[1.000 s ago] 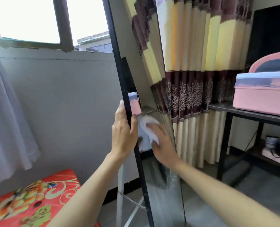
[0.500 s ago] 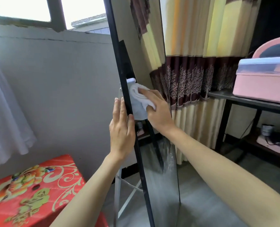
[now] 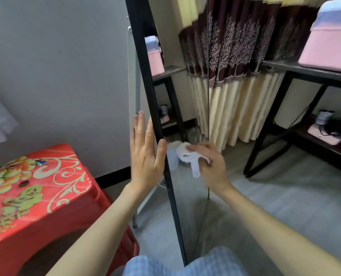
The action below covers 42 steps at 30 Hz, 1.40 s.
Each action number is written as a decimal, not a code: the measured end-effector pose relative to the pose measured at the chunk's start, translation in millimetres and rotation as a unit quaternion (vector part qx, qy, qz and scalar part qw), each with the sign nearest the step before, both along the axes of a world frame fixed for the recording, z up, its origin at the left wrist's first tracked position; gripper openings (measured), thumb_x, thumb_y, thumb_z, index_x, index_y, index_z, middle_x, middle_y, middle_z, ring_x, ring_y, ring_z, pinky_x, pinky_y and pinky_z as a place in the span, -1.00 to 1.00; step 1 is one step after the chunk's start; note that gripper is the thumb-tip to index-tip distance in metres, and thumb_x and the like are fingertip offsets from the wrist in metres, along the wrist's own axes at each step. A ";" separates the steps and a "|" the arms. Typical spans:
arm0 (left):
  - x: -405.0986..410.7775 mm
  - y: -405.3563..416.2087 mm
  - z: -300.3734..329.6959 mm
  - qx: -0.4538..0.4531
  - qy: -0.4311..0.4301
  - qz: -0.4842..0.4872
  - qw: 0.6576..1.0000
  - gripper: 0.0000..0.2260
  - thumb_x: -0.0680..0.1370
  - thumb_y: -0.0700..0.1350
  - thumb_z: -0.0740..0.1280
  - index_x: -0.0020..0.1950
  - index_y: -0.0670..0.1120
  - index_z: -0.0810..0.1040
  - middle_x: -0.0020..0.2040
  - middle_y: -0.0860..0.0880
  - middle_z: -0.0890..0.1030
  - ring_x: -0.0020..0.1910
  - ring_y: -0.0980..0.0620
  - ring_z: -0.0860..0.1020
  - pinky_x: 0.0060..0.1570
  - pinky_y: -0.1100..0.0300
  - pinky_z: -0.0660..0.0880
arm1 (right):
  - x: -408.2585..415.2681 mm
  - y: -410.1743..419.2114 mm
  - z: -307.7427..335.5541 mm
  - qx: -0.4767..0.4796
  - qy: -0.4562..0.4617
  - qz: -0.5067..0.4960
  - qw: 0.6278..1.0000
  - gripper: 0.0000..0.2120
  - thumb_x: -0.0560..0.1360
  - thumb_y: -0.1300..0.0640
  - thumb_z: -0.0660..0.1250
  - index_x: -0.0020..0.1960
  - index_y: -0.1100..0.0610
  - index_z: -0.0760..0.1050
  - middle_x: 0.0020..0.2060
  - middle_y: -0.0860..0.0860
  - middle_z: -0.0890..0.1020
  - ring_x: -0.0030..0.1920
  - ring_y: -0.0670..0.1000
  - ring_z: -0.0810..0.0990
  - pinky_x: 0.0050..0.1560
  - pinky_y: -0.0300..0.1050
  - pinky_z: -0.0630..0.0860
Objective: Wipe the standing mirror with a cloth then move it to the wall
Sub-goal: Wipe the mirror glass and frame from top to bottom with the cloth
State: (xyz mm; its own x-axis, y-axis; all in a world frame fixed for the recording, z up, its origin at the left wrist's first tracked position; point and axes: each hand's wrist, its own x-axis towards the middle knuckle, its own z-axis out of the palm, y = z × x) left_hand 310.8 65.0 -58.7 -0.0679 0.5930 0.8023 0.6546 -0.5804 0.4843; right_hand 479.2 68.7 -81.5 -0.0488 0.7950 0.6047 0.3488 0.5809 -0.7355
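Mirror (image 3: 187, 108) top beyond upper edge

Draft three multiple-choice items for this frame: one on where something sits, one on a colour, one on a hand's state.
1. Where does the flat pink storage box sit?
A. on the dark metal shelf's top board
B. on the floor
C. on the red stool

2. What colour is the crumpled cloth?
A. blue
B. white
C. green

3. How does the left hand meet the tall black-framed standing mirror?
A. clenched into a fist away from it
B. fingers straight along the frame, thumb hooked over its front edge
C. pinching the cloth

Answers:
1 A: the box rests on the dark metal shelf at the right.
2 B: the cloth in the right hand grip is white against the glass.
3 B: the fingers lie straight beside the frame, thumb on its front.
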 end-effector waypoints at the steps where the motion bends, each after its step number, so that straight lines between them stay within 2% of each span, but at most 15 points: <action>1: 0.0 2.5 -4.9 0.001 0.005 0.006 1.000 -0.54 0.62 0.05 -0.02 0.49 -0.02 -0.03 0.50 -0.10 0.00 0.51 0.01 -0.10 0.47 -0.11 -0.06 | -6.7 3.8 15.4 0.025 0.015 -0.009 1.000 -0.59 0.36 0.42 0.12 0.05 0.11 0.57 -0.08 0.03 0.43 -0.06 -0.13 0.48 0.01 -0.48 0.39; 4: 0.2 8.5 -15.3 0.020 0.020 0.016 0.999 -0.53 0.64 0.13 -0.11 0.48 -0.08 0.03 0.49 -0.22 0.05 0.50 0.08 -0.15 0.47 -0.09 -0.08 | -33.4 7.7 31.7 0.087 0.026 -0.006 0.996 -0.70 0.38 0.42 0.15 -0.03 0.25 0.59 -0.03 0.05 0.43 0.05 -0.17 0.46 0.08 -0.49 0.37; 7: 0.1 11.1 -25.8 0.028 0.030 0.010 0.999 -0.55 0.64 0.11 -0.13 0.47 -0.08 0.02 0.48 -0.27 0.06 0.50 0.05 -0.14 0.47 -0.06 -0.11 | -40.2 -1.0 -16.4 0.078 0.013 0.002 0.997 -0.75 0.36 0.35 0.14 -0.12 0.13 0.53 -0.08 0.00 0.46 0.03 -0.22 0.43 0.05 -0.43 0.37; 10: 0.5 11.2 -37.9 0.034 0.038 0.008 0.999 -0.59 0.65 0.08 -0.13 0.47 -0.02 0.00 0.47 -0.26 0.08 0.50 0.06 -0.14 0.47 0.02 -0.16 | -22.5 -21.4 -86.6 -0.022 -0.040 0.024 0.999 -0.78 0.35 0.27 0.11 -0.19 0.04 0.48 -0.14 -0.05 0.44 -0.07 0.03 0.47 -0.07 -0.26 0.38; 12: 2.5 10.6 -42.5 0.029 0.039 0.008 0.999 -0.60 0.65 0.09 -0.14 0.47 0.02 0.00 0.46 -0.27 0.11 0.51 0.03 -0.12 0.47 0.05 -0.19 | -8.7 -29.9 -107.8 -0.130 -0.061 0.042 0.989 -0.80 0.37 0.23 0.13 -0.19 0.07 0.51 -0.16 -0.09 0.42 -0.10 -0.14 0.48 -0.10 -0.35 0.39; 15: 3.9 10.8 -43.2 0.023 0.039 0.008 0.999 -0.57 0.64 0.09 -0.14 0.47 -0.02 0.09 0.45 -0.30 0.18 0.49 -0.16 0.01 0.46 -0.04 -0.18 | -0.9 -28.5 -89.7 -0.239 -0.003 0.047 0.970 -0.79 0.40 0.36 0.16 -0.13 0.32 0.58 -0.14 0.10 0.44 -0.15 -0.38 0.49 -0.10 -0.52 0.39; 19: -0.3 13.4 -45.5 0.022 0.045 0.003 0.999 -0.56 0.64 0.10 -0.09 0.42 -0.10 0.22 0.44 -0.29 0.23 0.48 -0.20 0.05 0.43 -0.20 -0.13 | -16.1 -25.7 -24.7 -0.082 0.047 -0.023 0.995 -0.71 0.34 0.37 0.11 -0.15 0.15 0.56 -0.12 -0.01 0.45 -0.07 -0.40 0.46 -0.01 -0.55 0.36; 23: -8.3 7.8 -46.9 0.017 0.044 -0.016 0.999 -0.62 0.59 -0.03 0.05 0.41 -0.05 0.25 0.45 -0.21 0.23 0.49 -0.16 0.05 0.43 -0.22 -0.08 | -34.6 -23.5 -2.9 0.019 0.066 -0.044 0.997 -0.71 0.33 0.30 0.10 -0.14 0.24 0.59 -0.09 -0.04 0.47 -0.02 -0.37 0.46 0.02 -0.50 0.39; 26: -8.7 3.0 -48.2 0.008 0.040 -0.018 0.999 -0.61 0.55 -0.12 0.07 0.39 -0.05 0.26 0.43 -0.16 0.28 0.48 -0.14 0.10 0.43 -0.21 -0.06 | -43.7 -24.5 -43.2 -0.049 0.035 -0.053 0.997 -0.74 0.30 0.39 0.12 -0.24 0.23 0.57 -0.10 0.05 0.47 -0.04 -0.27 0.47 -0.02 -0.47 0.39; 29: -4.6 -1.1 -45.2 -0.003 0.039 -0.007 0.999 -0.61 0.53 -0.12 0.07 0.36 -0.08 0.28 0.40 -0.18 0.33 0.47 -0.13 0.12 0.42 -0.21 -0.05 | -32.1 -26.5 -78.1 -0.207 0.042 -0.074 0.975 -0.69 0.37 0.38 0.10 -0.31 0.03 0.46 -0.13 0.08 0.47 -0.14 -0.07 0.47 -0.12 -0.42 0.35; 31: -1.4 -1.6 -43.0 -0.008 0.039 0.000 0.999 -0.61 0.52 -0.10 0.06 0.35 -0.08 0.27 0.40 -0.17 0.34 0.46 -0.11 0.14 0.40 -0.22 -0.05 | -19.3 -21.6 -79.0 -0.276 0.059 -0.105 0.954 -0.67 0.43 0.46 0.09 -0.26 0.09 0.46 -0.16 0.03 0.48 -0.13 -0.06 0.47 -0.13 -0.38 0.37; 33: 1.1 0.4 -41.2 -0.011 0.035 0.011 0.999 -0.61 0.51 -0.09 0.05 0.34 -0.08 0.28 0.39 -0.12 0.33 0.45 -0.08 0.16 0.38 -0.23 -0.05 | -12.4 -12.8 -57.1 -0.250 0.077 -0.143 0.955 -0.68 0.43 0.48 0.08 -0.22 0.13 0.45 -0.17 0.00 0.46 -0.10 -0.04 0.44 -0.15 -0.47 0.36; 36: 4.8 1.8 -40.7 -0.004 0.028 0.024 0.999 -0.62 0.51 -0.07 0.00 0.31 -0.07 0.29 0.37 -0.05 0.30 0.43 -0.06 0.19 0.38 -0.22 -0.07 | -10.8 9.0 -2.2 -0.092 0.095 -0.187 0.973 -0.71 0.43 0.51 0.10 -0.09 0.24 0.51 -0.09 0.09 0.45 -0.10 -0.09 0.41 -0.11 -0.59 0.32; 40: 11.2 0.9 -42.2 0.006 -0.006 0.021 1.000 -0.61 0.47 -0.12 0.00 0.29 -0.05 0.29 0.33 0.02 0.30 0.39 -0.03 0.26 0.40 -0.17 -0.11 | -13.2 50.3 46.3 0.021 0.125 -0.155 0.980 -0.65 0.42 0.51 0.12 0.01 0.21 0.56 0.02 0.09 0.51 0.05 -0.05 0.47 0.10 -0.36 0.44; 42: 14.4 -0.6 -40.1 0.009 -0.024 0.022 0.999 -0.63 0.47 -0.13 0.01 0.26 -0.05 0.32 0.29 0.04 0.34 0.35 -0.03 0.30 0.40 -0.17 -0.08 | -17.8 57.1 38.8 0.024 0.107 -0.098 0.989 -0.67 0.44 0.48 0.14 0.08 0.26 0.55 0.06 0.06 0.51 0.11 -0.03 0.48 0.13 -0.45 0.41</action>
State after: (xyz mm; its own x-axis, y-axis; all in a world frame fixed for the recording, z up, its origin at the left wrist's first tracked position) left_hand 325.2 64.4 -98.8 -0.1316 0.5740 0.8082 0.6565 -0.5604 0.5049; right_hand 461.5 125.8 -42.7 0.2371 0.7462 0.6221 0.2969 0.5540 -0.7777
